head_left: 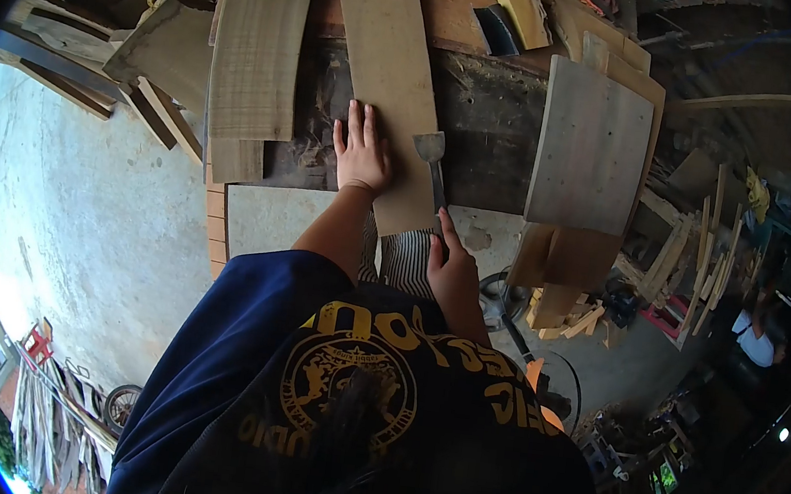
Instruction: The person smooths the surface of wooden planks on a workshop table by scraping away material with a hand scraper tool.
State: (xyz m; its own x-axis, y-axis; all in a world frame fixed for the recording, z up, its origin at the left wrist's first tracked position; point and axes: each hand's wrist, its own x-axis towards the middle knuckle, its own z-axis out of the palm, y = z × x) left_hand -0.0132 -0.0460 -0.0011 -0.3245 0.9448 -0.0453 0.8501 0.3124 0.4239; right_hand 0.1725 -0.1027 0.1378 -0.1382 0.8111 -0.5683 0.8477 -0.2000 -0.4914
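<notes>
A long, light brown wooden board [392,61] lies across the dark workbench [487,126], its near end jutting over the front edge toward my body. My left hand [364,159] rests flat on the board, fingers stretched out and pointing away from me. In my right hand [456,272] is a putty knife [431,156], held by the handle with the index finger laid along it. Its wide, flat blade points away from me and overlaps the board's right edge. Most of the handle is hidden by the hand.
Another plank [260,46] lies on the left of the bench, and a greyish panel [590,147] on the right. A yellow block [524,15] and a dark curved piece [494,31] sit at the back. Scrap wood [568,316] is heaped at right. A person [756,337] is at far right.
</notes>
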